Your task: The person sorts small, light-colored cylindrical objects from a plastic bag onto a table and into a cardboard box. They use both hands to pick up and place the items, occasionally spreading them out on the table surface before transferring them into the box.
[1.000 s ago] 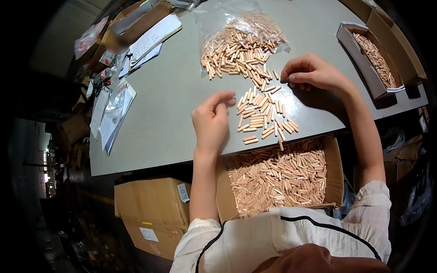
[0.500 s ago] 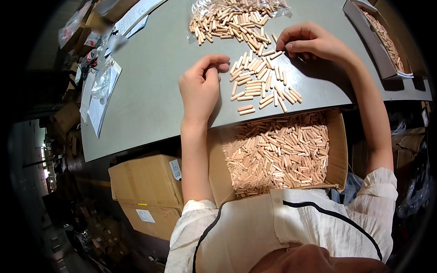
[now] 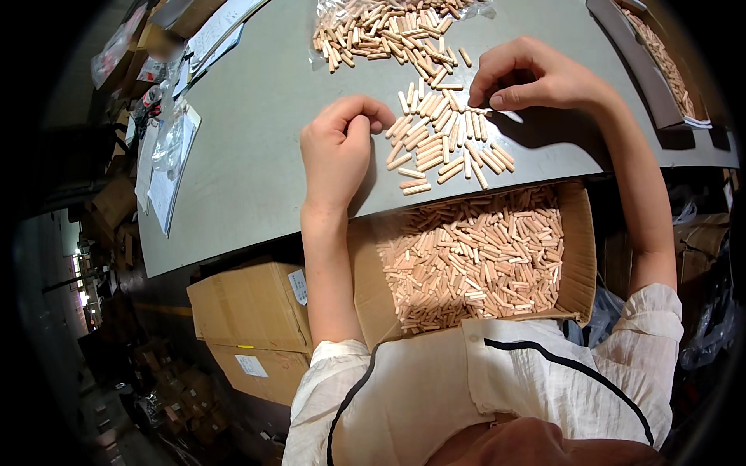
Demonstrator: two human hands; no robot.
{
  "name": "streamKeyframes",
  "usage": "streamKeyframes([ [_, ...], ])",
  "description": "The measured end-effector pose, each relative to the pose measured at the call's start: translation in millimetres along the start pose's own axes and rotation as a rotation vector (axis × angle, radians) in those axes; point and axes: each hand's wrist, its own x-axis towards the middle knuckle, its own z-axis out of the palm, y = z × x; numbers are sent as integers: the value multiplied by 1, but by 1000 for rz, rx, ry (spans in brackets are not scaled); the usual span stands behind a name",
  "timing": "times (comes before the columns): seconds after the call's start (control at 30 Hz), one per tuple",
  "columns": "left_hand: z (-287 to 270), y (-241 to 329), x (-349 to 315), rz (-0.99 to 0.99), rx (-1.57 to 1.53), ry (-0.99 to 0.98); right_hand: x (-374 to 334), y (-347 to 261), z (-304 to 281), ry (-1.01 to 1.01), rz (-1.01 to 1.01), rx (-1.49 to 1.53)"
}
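Observation:
Small pale wooden dowels lie in a loose patch on the grey table, some side by side. My left hand rests at the patch's left edge, fingers curled together and tips by the nearest dowels; its palm side is hidden. At the upper right of the patch, my right hand is loosely bent, thumb and index finger apart. Its index fingertip touches or hovers just over a dowel; I cannot tell which. Beyond, a heap of dowels spills from a clear plastic bag.
An open cardboard box full of dowels stands against the table's near edge. A narrower box of dowels is at the right. Papers and plastic wrap lie on the left. A closed carton stands below the table.
The dowels in the patch have shifted slightly up and left, away from the near edge. My right fingertips have come a little lower, over the patch's right side; my left hand has barely moved.

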Motion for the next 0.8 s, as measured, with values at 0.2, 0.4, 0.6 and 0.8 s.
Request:
streamKeyframes([
  [0.2,0,14,-6,150,-51,-14,0,-9,0,79,136,102],
  [0.4,23,50,-69,653,70,-340,3,-15,0,155,173,92],
  [0.6,41,35,-107,599,478,-543,2,-7,0,189,128,77],
  [0.8,49,26,-114,566,528,-494,3,-5,0,222,114,82],
])
